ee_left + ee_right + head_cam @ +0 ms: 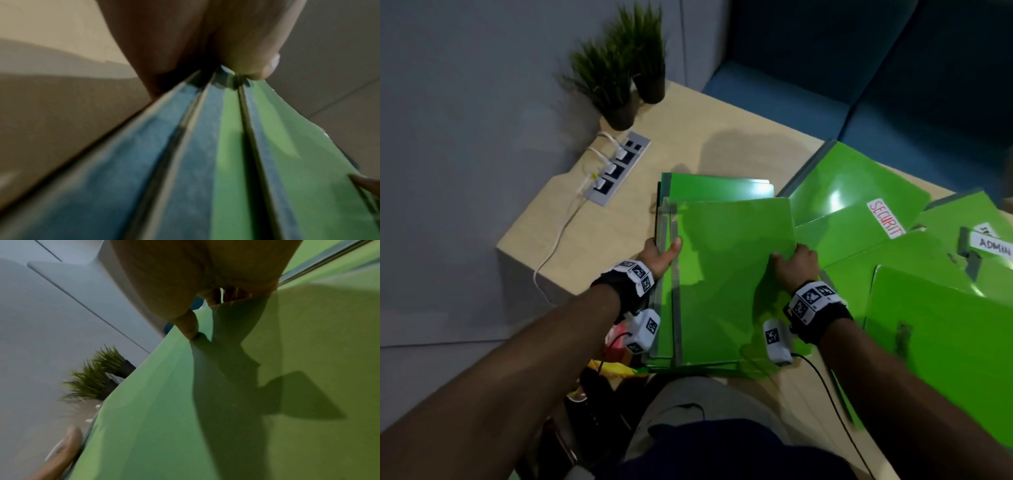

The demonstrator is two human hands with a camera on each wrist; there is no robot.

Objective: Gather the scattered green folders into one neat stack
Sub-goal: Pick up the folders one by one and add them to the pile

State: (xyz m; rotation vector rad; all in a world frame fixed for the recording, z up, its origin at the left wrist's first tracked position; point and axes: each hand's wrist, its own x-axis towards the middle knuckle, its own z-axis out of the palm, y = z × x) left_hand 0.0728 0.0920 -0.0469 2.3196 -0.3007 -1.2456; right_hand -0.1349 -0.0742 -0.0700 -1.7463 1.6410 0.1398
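A stack of green folders lies in front of me on the wooden table. My left hand grips the stack's left spine edge, thumb on top and fingers underneath; the left wrist view shows the blue-grey spines pinched under the thumb. My right hand grips the top folder's right edge, thumb on the cover. Several more green folders lie spread to the right, one labelled SECURITY, another ADMIN.
Two potted grass plants stand at the table's far left corner. A power strip with white plugs and a cable sits near the left edge. A blue sofa lies beyond the table. Bags and clutter lie on the floor.
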